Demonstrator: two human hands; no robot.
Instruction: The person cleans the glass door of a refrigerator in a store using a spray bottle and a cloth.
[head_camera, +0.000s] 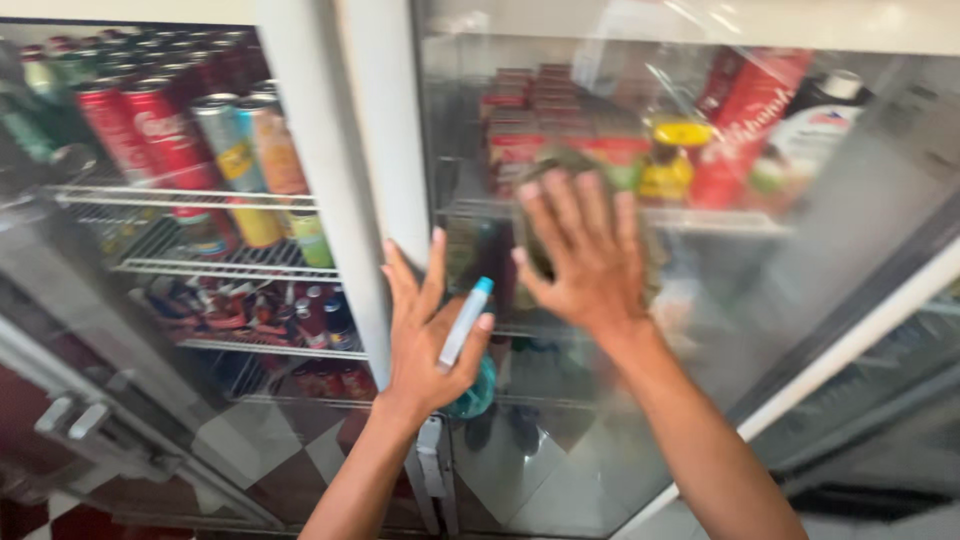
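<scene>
Your left hand (432, 335) grips spray bottle (466, 322) | right hand (585, 255) spread, pressing cloth (545, 165) on fridge door glass (560, 440) | wiping step; next likely needs a fresh patch.

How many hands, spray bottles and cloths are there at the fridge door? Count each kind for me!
Hands: 2, the left hand and the right hand
Spray bottle: 1, held in the left hand
Cloth: 1, dark, pressed flat on the glass under the right hand
Total: 4
</scene>
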